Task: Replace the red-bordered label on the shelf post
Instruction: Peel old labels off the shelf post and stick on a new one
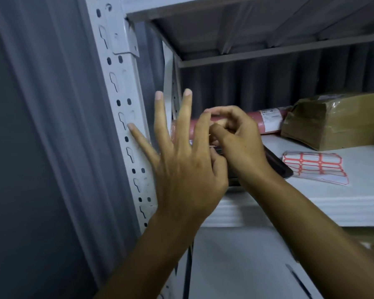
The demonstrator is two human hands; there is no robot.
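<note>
On the white shelf [311, 203], at about three o'clock from the hands, lies a sheet of red-bordered labels [313, 167], with a brown taped parcel [337, 121] and a pink roll [235, 124] behind it. At nine o'clock stands the perforated shelf post [125, 117], its face bare. The left hand [181, 169] spreads straight fingers beside the post; the right hand [235, 139] pinches something small, hidden. A dark flat object [279, 167] lies under the right wrist.

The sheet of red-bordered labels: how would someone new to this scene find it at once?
Look at the white shelf board right of the perforated post. The label sheet lies flat there, in front of the brown taped parcel. Nothing else there has a grid of red-outlined white rectangles.
</note>
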